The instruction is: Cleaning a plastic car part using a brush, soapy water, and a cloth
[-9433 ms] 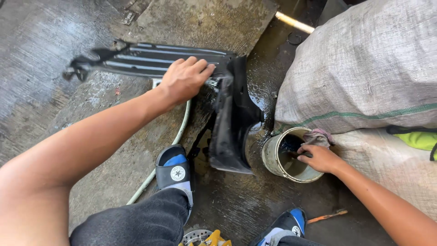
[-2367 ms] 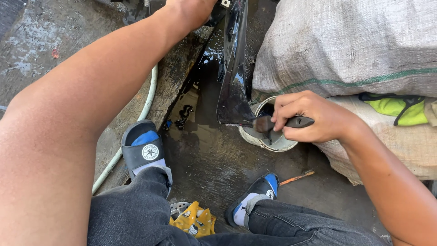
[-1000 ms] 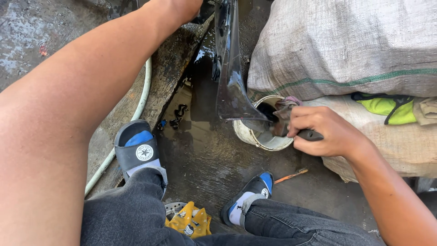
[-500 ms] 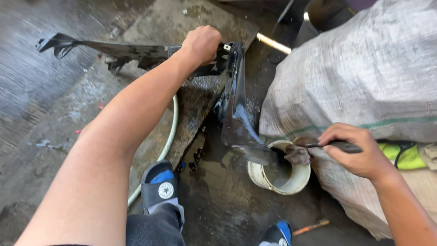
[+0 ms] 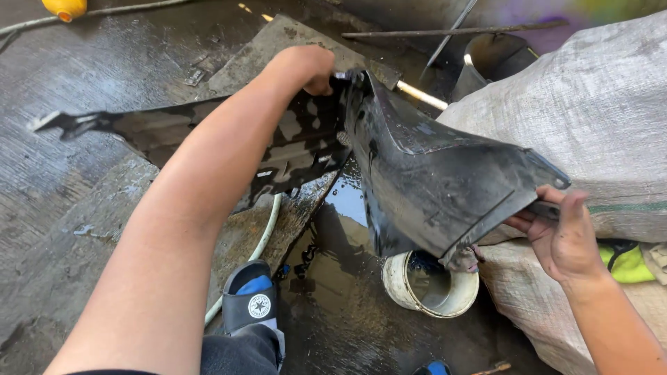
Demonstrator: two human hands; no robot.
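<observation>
Both hands grip the black plastic panel [image 5: 424, 173]: left hand [image 5: 306, 66] clenched up top, right hand [image 5: 566, 236] fingers grasping its lower edge above the bucket [image 5: 396, 285].

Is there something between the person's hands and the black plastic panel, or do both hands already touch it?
Nothing visible stands between them. The left hand grips the top edge of the black plastic panel, and the right hand holds its lower right corner, above the white bucket.
</observation>
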